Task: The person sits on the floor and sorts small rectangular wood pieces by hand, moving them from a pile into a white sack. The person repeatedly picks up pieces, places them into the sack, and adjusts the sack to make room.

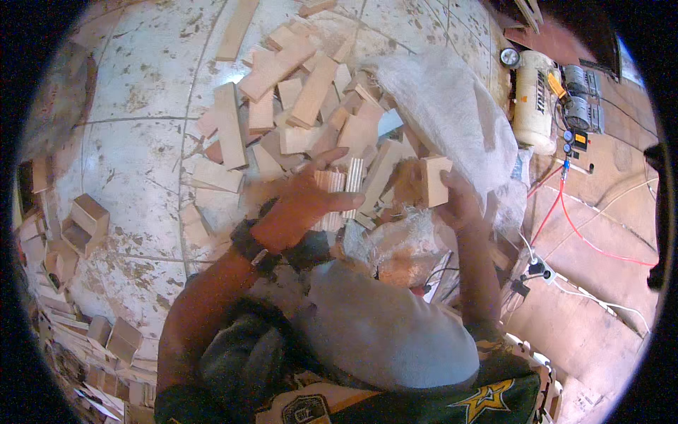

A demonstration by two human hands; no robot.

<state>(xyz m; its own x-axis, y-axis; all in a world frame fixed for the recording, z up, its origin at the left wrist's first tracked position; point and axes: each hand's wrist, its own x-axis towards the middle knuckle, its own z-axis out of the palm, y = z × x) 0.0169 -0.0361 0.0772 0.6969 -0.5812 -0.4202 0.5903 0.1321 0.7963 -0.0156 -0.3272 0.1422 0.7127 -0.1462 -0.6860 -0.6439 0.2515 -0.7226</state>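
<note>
Centre of frame, the left hand (288,210) clasps a ridged wooden block (354,175), possibly two pieces; blur makes this uncertain. Right of centre, the right hand (460,201) pinches a plain wooden block (433,182) by its edge. Steady edge grips, fingertips off ridges, suit both.

Compr. tank (534,106) nr red hose (563,188)
</note>
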